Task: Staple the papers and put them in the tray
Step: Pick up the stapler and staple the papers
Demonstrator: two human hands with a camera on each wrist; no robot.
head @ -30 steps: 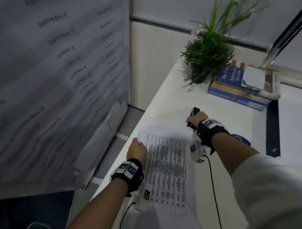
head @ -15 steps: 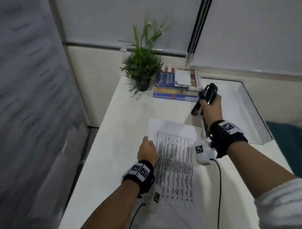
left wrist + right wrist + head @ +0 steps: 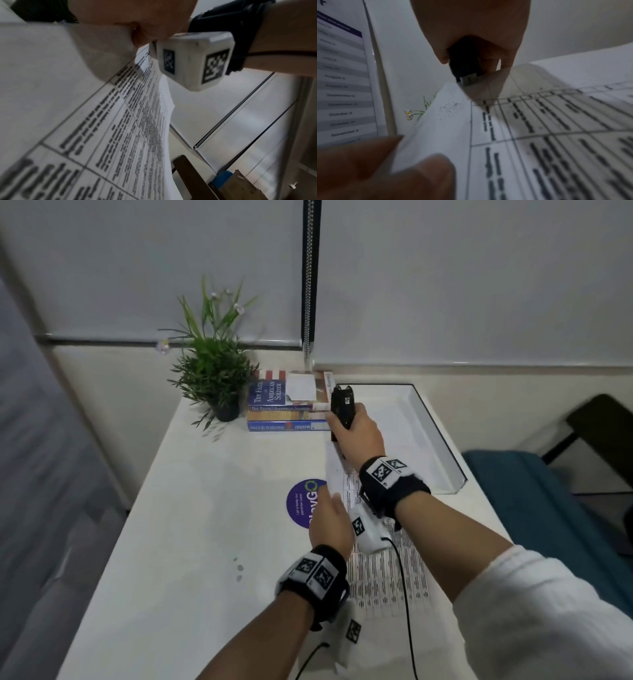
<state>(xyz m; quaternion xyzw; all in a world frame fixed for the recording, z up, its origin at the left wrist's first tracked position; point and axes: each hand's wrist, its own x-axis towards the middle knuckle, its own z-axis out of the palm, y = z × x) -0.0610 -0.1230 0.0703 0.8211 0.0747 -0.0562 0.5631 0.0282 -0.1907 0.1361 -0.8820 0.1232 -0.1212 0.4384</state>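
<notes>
My left hand pinches the left edge of the printed papers and holds them a little above the white desk. In my right hand I grip a black stapler, nose down at the papers' top corner. In the right wrist view the stapler sits right at that corner of the papers, but whether the sheets are in its mouth is hidden. The white tray lies at the desk's back right, just beyond my right hand.
A stack of books and a potted plant stand at the back of the desk. A round purple sticker lies left of the papers. Right of the desk is a teal seat.
The papers have left the desk and moved right, towards the tray, uncovering the purple sticker. My right hand has brought the stapler to their top corner. The head view has swung right.
</notes>
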